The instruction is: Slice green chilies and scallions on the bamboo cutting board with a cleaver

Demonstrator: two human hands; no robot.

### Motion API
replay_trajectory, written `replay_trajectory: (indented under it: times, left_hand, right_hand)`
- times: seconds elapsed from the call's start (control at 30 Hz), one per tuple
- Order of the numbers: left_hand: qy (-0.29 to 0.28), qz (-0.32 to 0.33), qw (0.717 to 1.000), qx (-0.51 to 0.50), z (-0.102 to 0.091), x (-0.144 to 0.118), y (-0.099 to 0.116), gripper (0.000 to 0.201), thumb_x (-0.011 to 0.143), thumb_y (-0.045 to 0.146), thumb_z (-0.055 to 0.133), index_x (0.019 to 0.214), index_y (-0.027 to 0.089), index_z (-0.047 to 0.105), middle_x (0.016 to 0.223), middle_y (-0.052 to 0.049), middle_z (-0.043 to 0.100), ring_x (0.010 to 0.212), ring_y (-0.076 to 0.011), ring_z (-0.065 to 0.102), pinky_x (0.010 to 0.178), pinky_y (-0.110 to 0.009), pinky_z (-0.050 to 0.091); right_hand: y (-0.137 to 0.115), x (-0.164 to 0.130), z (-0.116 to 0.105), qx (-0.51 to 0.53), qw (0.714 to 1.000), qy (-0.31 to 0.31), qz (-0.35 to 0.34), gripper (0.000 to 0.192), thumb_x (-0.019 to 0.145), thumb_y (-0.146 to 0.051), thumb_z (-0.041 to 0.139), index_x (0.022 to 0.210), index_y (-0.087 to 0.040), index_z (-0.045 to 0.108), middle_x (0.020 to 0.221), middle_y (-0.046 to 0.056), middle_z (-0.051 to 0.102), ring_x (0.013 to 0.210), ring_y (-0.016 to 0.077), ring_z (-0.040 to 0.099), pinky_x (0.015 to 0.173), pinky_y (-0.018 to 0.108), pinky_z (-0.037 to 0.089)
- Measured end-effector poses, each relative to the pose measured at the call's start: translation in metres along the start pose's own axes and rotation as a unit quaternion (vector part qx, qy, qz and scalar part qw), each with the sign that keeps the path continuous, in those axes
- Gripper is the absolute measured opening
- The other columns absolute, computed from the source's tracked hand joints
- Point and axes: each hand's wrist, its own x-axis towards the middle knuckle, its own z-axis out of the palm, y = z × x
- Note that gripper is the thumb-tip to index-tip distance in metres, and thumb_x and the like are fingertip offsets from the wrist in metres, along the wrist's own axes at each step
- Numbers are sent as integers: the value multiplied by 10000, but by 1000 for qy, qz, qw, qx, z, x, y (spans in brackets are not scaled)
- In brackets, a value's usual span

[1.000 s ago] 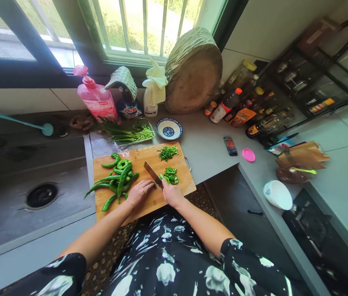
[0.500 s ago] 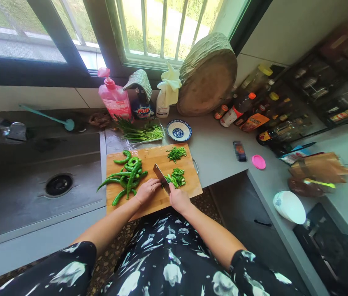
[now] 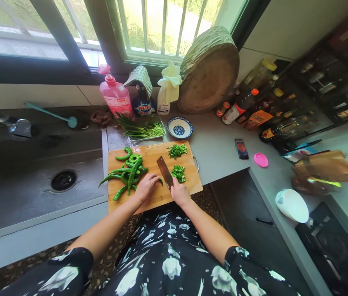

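While the right hand (image 3: pixel 180 192) has its grip wrapped around the handle of a cleaver (image 3: pixel 165 172), the blade stands on the wooden cutting board (image 3: pixel 154 197) with its edge down, angled away from the person toward the board's middle. Just left of the blade, the left hand (image 3: pixel 146 187) lies knuckles up on the board, its grip curled narrow over a green pepper (image 3: pixel 160 180) whose tip shows between the fingers and the blade. Left of that hand, a pile of whole green peppers (image 3: pixel 126 171) covers the board's left half, some tips reaching past its left edge. Right of the blade lies a small heap of cut pepper pieces (image 3: pixel 178 173), and a second heap (image 3: pixel 177 151) sits at the board's far right corner. Beyond the board's far edge, a tray of long green stems (image 3: pixel 141 130) and a blue patterned dish (image 3: pixel 179 128) stand on the grey desk (image 3: pixel 217 152). Behind them are a pink pump bottle (image 3: pixel 114 93) and a round wooden block (image 3: pixel 209 74) leaning under the window. Left of the board lies the sink (image 3: pixel 32 185); well right of it, a pink lid (image 3: pixel 261 159) and a white bowl (image 3: pixel 291 205).
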Motion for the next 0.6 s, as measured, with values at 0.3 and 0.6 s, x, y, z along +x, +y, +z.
replay_trajectory:
  times: [0.3,0.6]
  left_hand:
    - [17,36,999,1,11,-2,-11,295,907,293,374,934,209,656,929,-48,642,831,-150,583,758,-282,499]
    - [18,34,999,12,13,-1,-11,315,913,307,363,909,183,653,908,-55,646,814,-154,588,742,-291,507]
  right_hand:
    - [-11,-16,-14,-10,1000,-13,-3,465,895,-250,364,1341,-141,291,844,115,670,782,225,653,700,309,485]
    - [-14,-24,-8,-6,1000,-20,-22,452,875,-193,366,1312,-101,302,793,129,666,760,244,655,663,322,490]
